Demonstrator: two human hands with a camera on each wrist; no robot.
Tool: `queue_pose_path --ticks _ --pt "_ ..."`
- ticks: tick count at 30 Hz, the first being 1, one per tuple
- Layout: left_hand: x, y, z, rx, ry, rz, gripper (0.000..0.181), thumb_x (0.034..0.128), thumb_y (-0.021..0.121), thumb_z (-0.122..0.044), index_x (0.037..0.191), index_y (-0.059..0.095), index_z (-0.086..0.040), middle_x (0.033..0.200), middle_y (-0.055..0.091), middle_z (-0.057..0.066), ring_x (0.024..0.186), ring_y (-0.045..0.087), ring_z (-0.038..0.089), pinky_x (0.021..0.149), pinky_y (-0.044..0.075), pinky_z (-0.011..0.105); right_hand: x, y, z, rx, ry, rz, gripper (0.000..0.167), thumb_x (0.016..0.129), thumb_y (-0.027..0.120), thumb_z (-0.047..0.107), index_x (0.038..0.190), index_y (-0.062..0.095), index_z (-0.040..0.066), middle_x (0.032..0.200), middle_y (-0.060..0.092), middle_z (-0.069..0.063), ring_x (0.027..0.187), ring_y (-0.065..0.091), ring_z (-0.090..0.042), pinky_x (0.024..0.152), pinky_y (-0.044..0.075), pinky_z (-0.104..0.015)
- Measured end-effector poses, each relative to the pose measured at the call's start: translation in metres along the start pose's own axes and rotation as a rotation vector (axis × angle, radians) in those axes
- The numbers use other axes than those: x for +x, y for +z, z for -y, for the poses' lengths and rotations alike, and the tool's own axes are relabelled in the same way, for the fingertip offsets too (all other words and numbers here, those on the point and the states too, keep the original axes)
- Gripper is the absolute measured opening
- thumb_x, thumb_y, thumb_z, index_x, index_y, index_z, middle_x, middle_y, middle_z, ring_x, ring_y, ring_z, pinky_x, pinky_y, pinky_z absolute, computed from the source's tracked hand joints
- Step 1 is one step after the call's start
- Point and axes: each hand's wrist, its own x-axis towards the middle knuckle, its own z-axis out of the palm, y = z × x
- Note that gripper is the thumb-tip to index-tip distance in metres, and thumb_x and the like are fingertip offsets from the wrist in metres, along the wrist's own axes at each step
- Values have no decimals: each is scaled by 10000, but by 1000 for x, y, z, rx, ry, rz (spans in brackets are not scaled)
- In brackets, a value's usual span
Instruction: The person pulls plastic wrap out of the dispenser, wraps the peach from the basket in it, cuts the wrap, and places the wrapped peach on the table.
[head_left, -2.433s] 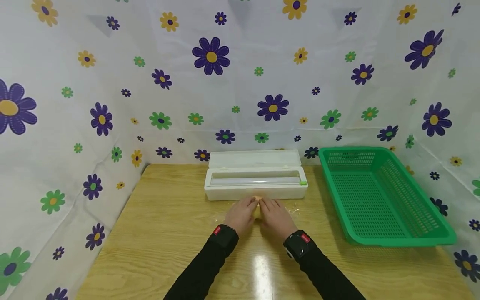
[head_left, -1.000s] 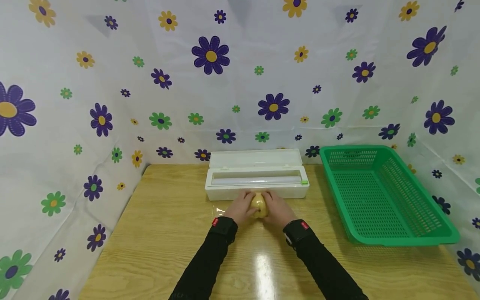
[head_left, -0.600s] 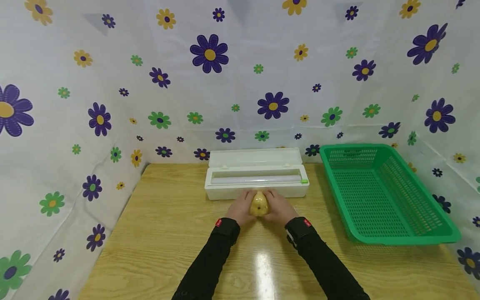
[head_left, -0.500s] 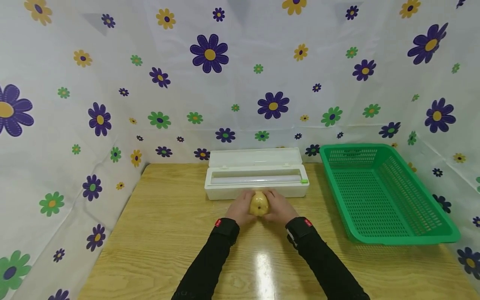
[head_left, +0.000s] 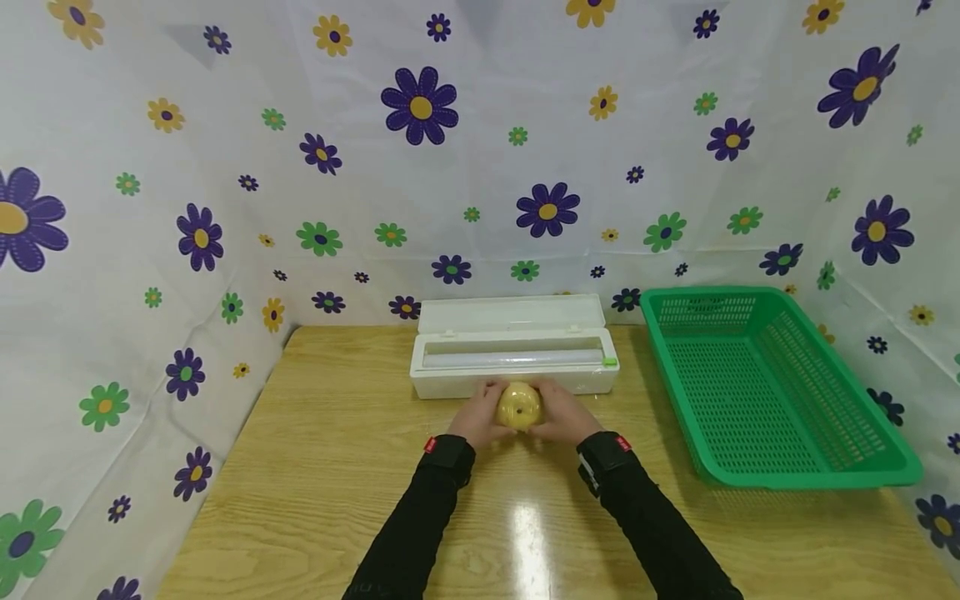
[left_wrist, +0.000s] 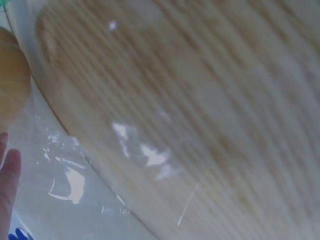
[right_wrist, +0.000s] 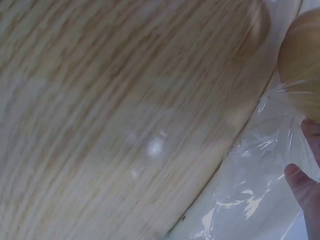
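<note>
A round yellow fruit, seemingly a pear (head_left: 520, 404), stands between my hands at the middle of the table, with its dimpled end facing me. From the left, my left hand (head_left: 478, 421) grips its side; on the opposite side my right hand (head_left: 564, 417) does the same. Clear cling film (right_wrist: 255, 195) lies against the fruit and spreads loosely under it in both wrist views. Fingertips (left_wrist: 11, 162) show beside the film in the left wrist view. Just behind the hands sits a white cling film box (head_left: 450, 385), lid raised, a roll inside.
A green slatted basket (head_left: 795, 482) stands on the right of the wooden table (head_left: 337, 467). On the box's right end is a small green slider (head_left: 609, 362). A flower-print cloth (head_left: 480, 167) hangs behind and at both sides.
Earlier the hands met over the fruit, hiding most of it; they have since parted to its two sides. The fruit has turned, its dimpled end now facing me. Box and basket stay put.
</note>
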Motion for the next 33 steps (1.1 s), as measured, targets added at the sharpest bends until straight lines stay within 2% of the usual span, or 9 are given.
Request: queue_pose_path --ticks 3,7,9,14,20,25,33 --pt "0 1 4 -6 -7 6 742 696 762 -219 1301 376 -28 1249 358 179 1042 486 313 856 413 386 0 -1 0 21 10 5 688 626 787 103 1192 431 -60 1112 507 -165 1002 497 -266 844 410 -381" --pt "2 0 8 -15 34 -22 739 686 765 -213 1290 385 -20 1252 415 165 1097 458 287 905 378 374 1 0 -1 31 8 -13 673 636 781 133 1194 451 -51 1111 527 -153 1007 504 -264 852 407 -378" --pt "2 -1 9 -34 61 -35 726 688 764 -184 1275 378 0 1221 458 169 1089 467 286 899 380 382 1 1 -4 -11 14 -17 662 651 777 178 1194 463 -32 1105 539 -127 1001 512 -243 849 409 -362" --pt "1 -1 7 -42 58 -30 664 726 734 -158 1257 374 12 1192 490 163 1070 486 276 889 387 378 2 3 -8 -66 36 -29 646 666 768 246 1190 484 -2 1092 556 -94 988 519 -226 846 403 -382" --pt "0 -3 4 -2 46 -6 643 770 692 -192 1281 367 25 1242 453 165 1118 451 276 918 362 370 0 0 -4 -11 72 2 652 707 737 269 1229 459 -5 1150 540 -119 1041 505 -259 880 359 -456" --pt "-1 -3 4 6 43 1 622 799 657 -231 1295 362 2 1250 449 153 1124 445 268 918 361 369 -1 -1 -2 48 110 26 647 729 716 264 1249 439 -2 1166 531 -118 1047 504 -249 877 370 -431" --pt "-4 -6 2 27 26 28 609 836 603 -227 1313 333 38 1268 429 198 1143 427 308 922 355 390 -3 1 -2 122 101 43 620 771 676 212 1269 399 -31 1193 499 -160 1083 475 -283 886 381 -414"
